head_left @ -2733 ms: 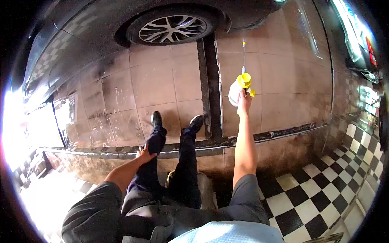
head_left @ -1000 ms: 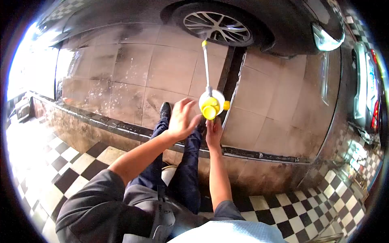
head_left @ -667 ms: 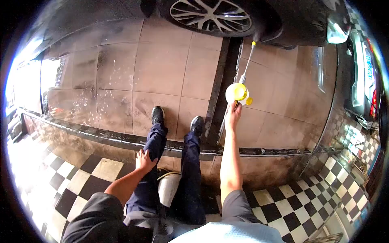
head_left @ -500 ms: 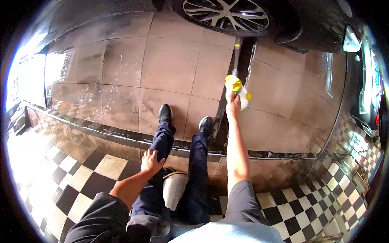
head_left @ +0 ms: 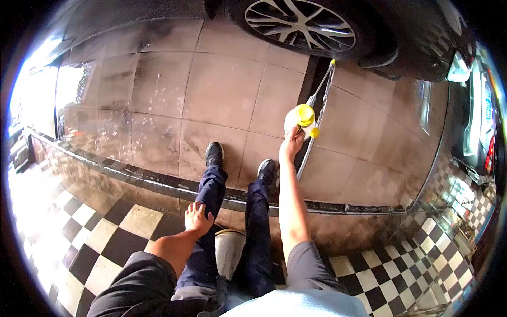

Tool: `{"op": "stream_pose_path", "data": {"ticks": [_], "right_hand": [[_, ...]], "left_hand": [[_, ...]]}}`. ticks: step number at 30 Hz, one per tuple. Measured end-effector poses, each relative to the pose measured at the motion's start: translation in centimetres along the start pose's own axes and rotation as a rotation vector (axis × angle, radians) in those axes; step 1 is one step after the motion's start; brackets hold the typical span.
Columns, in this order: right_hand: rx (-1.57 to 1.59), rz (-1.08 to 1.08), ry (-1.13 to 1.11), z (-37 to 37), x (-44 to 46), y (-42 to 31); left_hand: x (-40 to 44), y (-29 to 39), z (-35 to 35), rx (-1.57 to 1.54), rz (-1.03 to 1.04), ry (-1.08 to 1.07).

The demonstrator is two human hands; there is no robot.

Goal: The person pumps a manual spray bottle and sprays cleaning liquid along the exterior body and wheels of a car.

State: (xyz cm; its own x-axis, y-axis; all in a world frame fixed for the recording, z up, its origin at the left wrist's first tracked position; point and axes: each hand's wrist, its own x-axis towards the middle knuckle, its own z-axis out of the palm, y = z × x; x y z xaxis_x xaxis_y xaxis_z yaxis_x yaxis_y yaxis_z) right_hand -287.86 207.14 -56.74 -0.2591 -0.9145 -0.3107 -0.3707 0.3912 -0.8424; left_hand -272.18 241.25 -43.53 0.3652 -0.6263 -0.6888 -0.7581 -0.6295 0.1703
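Observation:
A pump sprayer with a white bottle and yellow cap [head_left: 304, 113] is gripped in my right hand [head_left: 291, 145], arm stretched forward. Its thin metal wand points up and right, and the yellow tip [head_left: 332, 62] is just below the wheel [head_left: 300, 25] of a dark car. Fine mist shows near the tyre. My left hand [head_left: 198, 218] rests on my left knee with its fingers spread, holding nothing. Part of the sprayer's handle is hidden behind my right fingers.
The dark car [head_left: 148, 11] spans the top. Brown floor tiles [head_left: 219, 90] carry wet spots, and a dark channel runs between them. Between my legs is a pale rounded object [head_left: 228, 252]. Checkered tiles [head_left: 132, 227] lie below the ledge [head_left: 338, 207]; another vehicle [head_left: 478, 113] stands at right.
My left hand, raised near the sprayer one second ago, now lies on my knee. The sprayer has moved right, its tip swinging from the wheel's left to its lower right edge.

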Motion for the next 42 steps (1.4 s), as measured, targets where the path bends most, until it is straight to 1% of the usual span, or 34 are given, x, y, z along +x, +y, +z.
{"op": "stream_pose_path", "data": {"ticks": [1, 3, 4, 5, 7, 9, 10, 14, 15, 17, 18, 19, 23, 24, 25, 26, 27, 29, 31, 32, 35, 39, 40, 41, 42], "right_hand": [[-0.167, -0.071, 0.049, 0.7, 1.0, 1.0], [-0.304, -0.045, -0.053, 1.5, 2.5, 2.0], [-0.434, 0.092, -0.146, 1.8, 2.9, 0.6], [-0.269, -0.014, -0.252, 2.8, 4.1, 3.7], [-0.462, -0.103, -0.419, 3.7, 4.0, 0.4], [-0.355, -0.183, -0.553, 4.1, 3.1, -2.4], [-0.284, -0.109, -0.613, 4.3, 2.7, -3.0], [0.145, -0.307, -0.493, 1.7, -0.1, -5.0], [0.196, -0.212, -0.478, 0.2, -0.8, -5.8], [0.338, -0.154, -0.376, -2.2, -1.4, -7.0], [0.312, -0.138, -0.330, -3.1, -0.8, -6.0], [0.350, -0.200, -0.226, -3.4, 0.1, -5.1], [0.243, -0.192, -0.011, -5.6, 4.8, -2.2], [0.161, -0.113, 0.027, -6.0, 6.6, -0.3], [-0.048, -0.096, 0.092, -6.4, 7.8, 0.3], [-0.229, -0.094, 0.108, -6.8, 10.7, 4.8], [-0.371, -0.065, 0.123, -6.8, 10.7, 3.2], [-0.529, -0.009, 0.091, -6.5, 12.0, 3.9], [-0.521, 0.027, -0.003, -5.7, 12.6, 5.3], [-0.563, -0.005, -0.021, -4.9, 12.6, 6.1], [-0.645, 0.040, -0.211, -1.4, 11.6, 6.2], [-0.598, 0.027, -0.349, 5.0, 10.2, 7.6], [-0.479, -0.045, -0.355, 6.3, 9.0, 6.7], [-0.498, -0.041, -0.437, 6.7, 7.5, 3.8], [-0.423, -0.072, -0.479, 7.2, 6.5, 2.4]], "left_hand": [[-0.2, 0.1, 0.0, 0.007, 0.003, -0.003], [-0.4, 0.2, 0.3, 0.010, -0.015, -0.026], [-0.5, 0.1, 0.5, 0.009, -0.010, -0.021], [-0.4, 0.0, 0.7, 0.010, -0.005, -0.014], [-0.3, 0.2, 0.3, 0.017, -0.003, -0.019], [-0.3, 0.7, 0.0, 0.016, -0.002, -0.022], [-0.3, 0.9, -0.2, 0.009, -0.004, -0.022], [-0.1, 1.1, -0.1, 0.004, 0.002, -0.020], [-0.1, 1.1, 0.1, 0.004, 0.005, -0.021], [-0.1, 1.2, 0.1, 0.003, -0.016, -0.051], [-0.1, 1.2, 0.0, 0.000, -0.022, -0.063], [0.0, 1.2, 0.0, -0.002, -0.033, -0.072], [-0.2, 0.9, 0.4, -0.006, -0.035, -0.085], [-0.3, 0.7, 0.6, -0.012, -0.034, -0.094], [-0.6, 0.6, 0.8, -0.016, -0.037, -0.103], [-0.6, 0.5, 1.0, -0.019, -0.040, -0.109], [-0.6, 0.4, 0.9, 0.006, -0.039, -0.127], [-0.8, 0.4, 0.7, -0.021, -0.035, -0.121], [-0.9, 0.1, 1.1, -0.016, -0.011, -0.085], [-1.0, -0.1, 1.3, -0.019, -0.012, -0.082], [-1.0, 0.0, 1.4, -0.014, -0.010, -0.085], [-1.0, 0.2, 1.6, -0.012, 0.015, -0.030], [-0.9, 0.2, 1.4, -0.011, 0.008, -0.037], [-0.8, 0.4, 1.3, -0.010, 0.003, -0.044], [-0.8, 0.4, 1.1, -0.009, -0.001, -0.051]]}}
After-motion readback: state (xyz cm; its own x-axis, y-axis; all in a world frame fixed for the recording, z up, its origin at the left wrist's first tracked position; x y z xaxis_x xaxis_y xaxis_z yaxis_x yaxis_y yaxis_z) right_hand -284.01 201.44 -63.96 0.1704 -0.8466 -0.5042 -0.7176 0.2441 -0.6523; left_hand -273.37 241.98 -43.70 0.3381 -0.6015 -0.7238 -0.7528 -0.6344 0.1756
